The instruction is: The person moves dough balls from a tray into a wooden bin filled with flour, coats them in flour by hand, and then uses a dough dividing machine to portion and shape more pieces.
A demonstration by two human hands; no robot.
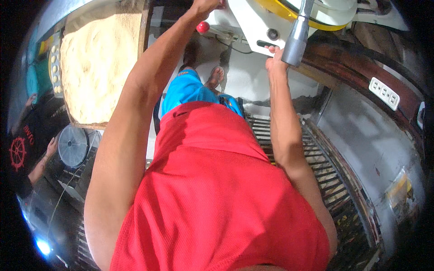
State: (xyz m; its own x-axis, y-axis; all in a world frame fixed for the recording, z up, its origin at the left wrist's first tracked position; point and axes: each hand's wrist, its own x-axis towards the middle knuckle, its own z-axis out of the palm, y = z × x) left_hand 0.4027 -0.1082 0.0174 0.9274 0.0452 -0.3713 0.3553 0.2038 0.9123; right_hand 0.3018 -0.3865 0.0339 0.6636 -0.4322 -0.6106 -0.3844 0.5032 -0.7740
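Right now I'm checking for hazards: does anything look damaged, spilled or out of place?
The grey panel below the white outlet strip bears a ragged yellowish patch, odd against its plainer surface; damage or residue, I can't tell.

I'm seeing the white machine (251,27) ahead of my right grip (276,63), its yellow rim (275,8) beyond; grey metal lever (296,40) slanting just beside it, red ball knob (203,27) near my left grip (205,6).
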